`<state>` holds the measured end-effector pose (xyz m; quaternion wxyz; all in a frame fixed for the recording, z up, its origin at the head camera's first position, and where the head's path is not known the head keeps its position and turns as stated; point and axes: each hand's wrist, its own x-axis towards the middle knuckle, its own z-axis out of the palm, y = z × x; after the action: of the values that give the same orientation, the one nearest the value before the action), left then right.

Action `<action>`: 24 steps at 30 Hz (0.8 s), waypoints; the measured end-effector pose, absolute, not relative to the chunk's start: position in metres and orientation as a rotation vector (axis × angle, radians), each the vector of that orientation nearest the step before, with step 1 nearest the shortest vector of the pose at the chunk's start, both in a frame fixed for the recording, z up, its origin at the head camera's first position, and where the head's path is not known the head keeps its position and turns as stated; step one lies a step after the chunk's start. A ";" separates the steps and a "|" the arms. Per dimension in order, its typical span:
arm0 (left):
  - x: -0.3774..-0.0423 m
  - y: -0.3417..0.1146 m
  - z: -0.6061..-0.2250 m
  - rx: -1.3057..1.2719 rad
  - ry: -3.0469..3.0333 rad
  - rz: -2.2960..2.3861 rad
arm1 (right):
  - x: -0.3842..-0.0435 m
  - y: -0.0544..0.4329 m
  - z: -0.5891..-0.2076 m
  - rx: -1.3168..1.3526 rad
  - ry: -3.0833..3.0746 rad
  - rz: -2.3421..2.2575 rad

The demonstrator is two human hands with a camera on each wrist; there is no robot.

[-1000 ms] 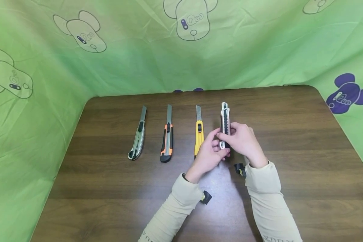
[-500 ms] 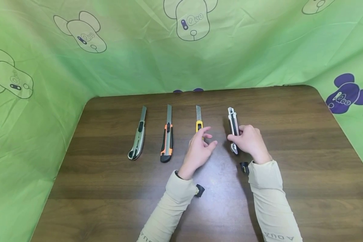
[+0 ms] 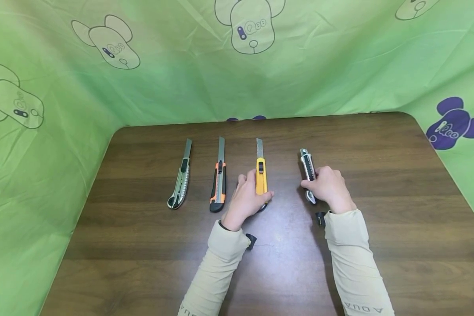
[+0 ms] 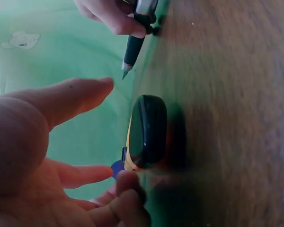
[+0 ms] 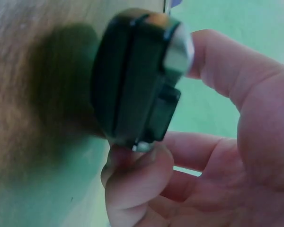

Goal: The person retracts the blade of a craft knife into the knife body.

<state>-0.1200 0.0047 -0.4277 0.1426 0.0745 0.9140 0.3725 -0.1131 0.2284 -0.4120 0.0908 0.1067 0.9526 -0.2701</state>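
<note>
Held in my right hand (image 3: 328,188) is a silver and black utility knife (image 3: 308,166), its tip pointing away; in the right wrist view its dark end (image 5: 132,80) sits between thumb and fingers, slightly off the wood. My left hand (image 3: 245,199) reaches around the handle of a yellow utility knife (image 3: 261,175), which lies with its blade extended. In the left wrist view the thumb stands apart from that knife's black end (image 4: 151,127), while the fingers are close by its other side; whether they touch is unclear.
Left of the hands, an orange and black utility knife (image 3: 218,186) and a silver-green one (image 3: 179,184) lie side by side, blades extended and pointing away. The brown wooden table (image 3: 142,263) meets a green printed cloth (image 3: 181,87) at its back and sides.
My left hand has let go of the silver and black knife and moved left to the yellow one. My right hand has carried the silver and black knife right and lower.
</note>
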 end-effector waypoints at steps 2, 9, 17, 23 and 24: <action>-0.119 0.004 -0.429 0.210 2.629 1.048 | -0.113 0.228 -0.412 0.333 2.827 -0.792; -0.118 0.005 -0.431 0.189 2.629 0.985 | -0.113 0.225 -0.413 0.365 2.821 -0.782; -0.117 0.007 -0.430 0.178 2.610 0.995 | -0.114 0.222 -0.416 0.376 2.844 -0.762; -0.117 0.008 -0.431 0.175 2.620 0.984 | -0.113 0.221 -0.418 0.388 2.842 -0.758; -0.117 0.008 -0.431 0.178 2.623 0.981 | -0.113 0.221 -0.418 0.389 2.839 -0.760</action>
<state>-0.1170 0.0079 -0.4313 0.1670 0.0624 0.9216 0.3448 -0.1133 0.2212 -0.4175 0.0884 0.1306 0.9539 -0.2555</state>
